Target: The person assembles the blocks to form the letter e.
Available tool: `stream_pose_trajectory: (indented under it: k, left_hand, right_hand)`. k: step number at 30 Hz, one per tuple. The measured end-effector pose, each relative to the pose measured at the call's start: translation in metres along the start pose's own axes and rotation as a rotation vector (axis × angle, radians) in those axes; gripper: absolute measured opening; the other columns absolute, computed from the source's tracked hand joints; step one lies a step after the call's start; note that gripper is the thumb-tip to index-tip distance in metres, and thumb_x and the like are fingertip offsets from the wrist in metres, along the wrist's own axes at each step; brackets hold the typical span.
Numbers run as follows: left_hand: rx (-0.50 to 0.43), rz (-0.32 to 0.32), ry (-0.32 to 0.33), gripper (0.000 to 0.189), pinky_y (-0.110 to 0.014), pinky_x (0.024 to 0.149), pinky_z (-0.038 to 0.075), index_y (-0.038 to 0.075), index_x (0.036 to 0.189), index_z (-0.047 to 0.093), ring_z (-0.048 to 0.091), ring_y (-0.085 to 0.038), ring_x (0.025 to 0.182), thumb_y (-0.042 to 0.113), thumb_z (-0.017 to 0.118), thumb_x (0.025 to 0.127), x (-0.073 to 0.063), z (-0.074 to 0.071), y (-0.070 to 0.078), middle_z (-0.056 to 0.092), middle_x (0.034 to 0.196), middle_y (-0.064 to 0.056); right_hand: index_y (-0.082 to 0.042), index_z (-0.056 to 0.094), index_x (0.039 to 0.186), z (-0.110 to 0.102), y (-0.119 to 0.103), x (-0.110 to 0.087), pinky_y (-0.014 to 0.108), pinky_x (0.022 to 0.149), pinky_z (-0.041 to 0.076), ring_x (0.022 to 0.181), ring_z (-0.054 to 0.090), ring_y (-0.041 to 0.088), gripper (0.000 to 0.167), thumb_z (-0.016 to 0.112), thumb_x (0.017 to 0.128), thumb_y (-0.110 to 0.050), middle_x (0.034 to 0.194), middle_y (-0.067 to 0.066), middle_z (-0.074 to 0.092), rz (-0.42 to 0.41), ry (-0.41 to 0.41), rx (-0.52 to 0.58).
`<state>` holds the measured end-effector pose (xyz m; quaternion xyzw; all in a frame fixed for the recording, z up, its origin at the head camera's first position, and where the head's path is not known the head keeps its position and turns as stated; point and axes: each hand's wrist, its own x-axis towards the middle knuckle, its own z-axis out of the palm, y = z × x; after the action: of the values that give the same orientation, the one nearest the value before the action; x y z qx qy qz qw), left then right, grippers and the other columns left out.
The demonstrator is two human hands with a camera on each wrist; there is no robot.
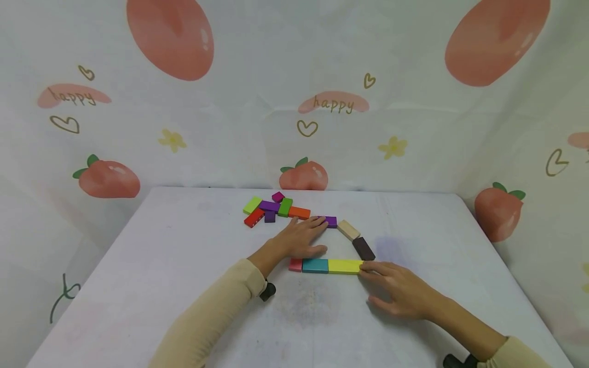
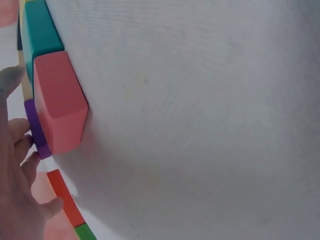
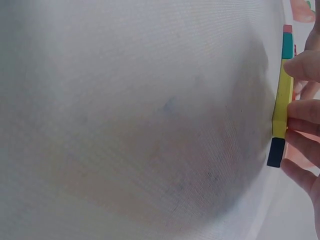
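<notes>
Colored blocks lie flat on the white table in the head view. My left hand [image 1: 301,237] reaches over them, its fingertips at a purple block [image 1: 332,222] and its little finger side near an orange block [image 1: 300,212]. The fingers of my right hand [image 1: 399,290] lie extended, touching the right end of a yellow block [image 1: 345,266]. Left of the yellow block, a teal block [image 1: 315,265] and a pink block [image 1: 295,265] continue the same row. A beige block [image 1: 348,230] and a dark brown block [image 1: 364,249] slant down from the purple block toward the yellow one.
At the far side is a cluster with a lime block [image 1: 252,205], a red block with white dots [image 1: 254,218], a green block [image 1: 285,207] and several purple or magenta ones. A printed cloth [image 1: 257,143] hangs behind the table [image 1: 184,245].
</notes>
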<state>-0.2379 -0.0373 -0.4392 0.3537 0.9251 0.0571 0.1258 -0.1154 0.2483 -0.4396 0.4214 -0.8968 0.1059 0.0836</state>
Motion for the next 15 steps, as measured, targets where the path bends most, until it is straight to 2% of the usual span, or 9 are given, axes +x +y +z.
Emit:
stream_pose_trajectory:
  k: [15]
  left_hand:
    - [-0.003, -0.004, 0.006, 0.072, -0.06, 0.118, 0.012, 0.021, 0.159, 0.025, 0.015, -0.021, 0.152, 0.053, 0.048, 0.098, -0.0015, -0.0036, 0.0029, 0.023, 0.164, 0.002]
  right_hand:
    - [-0.004, 0.069, 0.123, -0.0001, 0.0005, -0.0011, 0.046, 0.089, 0.055, 0.116, 0.062, 0.026, 0.051, 0.08, 0.08, -0.029, 0.131, 0.009, 0.061, 0.003, -0.005, -0.002]
